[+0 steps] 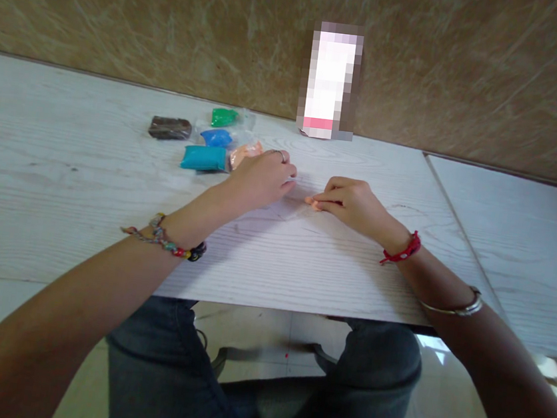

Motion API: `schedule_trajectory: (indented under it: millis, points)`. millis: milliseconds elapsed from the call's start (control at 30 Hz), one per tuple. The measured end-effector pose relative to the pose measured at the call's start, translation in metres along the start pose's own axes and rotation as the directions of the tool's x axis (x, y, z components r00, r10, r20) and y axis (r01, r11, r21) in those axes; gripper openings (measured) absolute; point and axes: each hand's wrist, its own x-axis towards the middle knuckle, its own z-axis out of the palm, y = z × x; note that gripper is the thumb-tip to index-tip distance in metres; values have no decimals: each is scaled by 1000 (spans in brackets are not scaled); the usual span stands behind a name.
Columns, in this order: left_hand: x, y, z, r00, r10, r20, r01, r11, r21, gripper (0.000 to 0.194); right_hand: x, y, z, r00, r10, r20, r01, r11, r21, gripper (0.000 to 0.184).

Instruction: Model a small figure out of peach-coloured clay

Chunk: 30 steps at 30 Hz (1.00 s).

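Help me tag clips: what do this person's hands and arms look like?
No gloves or sleeves show. The left hand wears a ring and the left forearm a multicoloured beaded cord bracelet; the right forearm, a red bracelet and a silvery bangle.

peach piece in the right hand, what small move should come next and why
Probably bring the left hand across to help shape the peach piece: the right hand pinches one side of it, its other end sticks out toward the left hand, and the left hand is close by but not touching it.

Glossy plastic packets [204, 157], wood-grained tabletop [57, 210]
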Motion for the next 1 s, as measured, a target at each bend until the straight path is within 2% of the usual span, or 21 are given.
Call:
schedule_trajectory:
  millis: [167, 333, 567, 1000]
  points:
    - [2, 8, 3, 996, 76, -50, -85, 969, -231, 30, 1, -1, 0, 999, 11, -32, -10, 1000, 7, 17]
    - [2, 14, 9, 989, 146, -25, -145, 916, -375, 24, 3, -2, 0, 995, 97, -35, -95, 995, 40, 13]
    - [4, 16, 12, 991, 130, -13, -125, 910, -396, 19, 3, -5, -1, 977, 215, -6, -214, 973, 83, 9]
    - [3, 18, 10, 987, 158, 3, -147, 924, -354, 22, 1, -7, -3, 977, 215, -1, -214, 974, 67, 14]
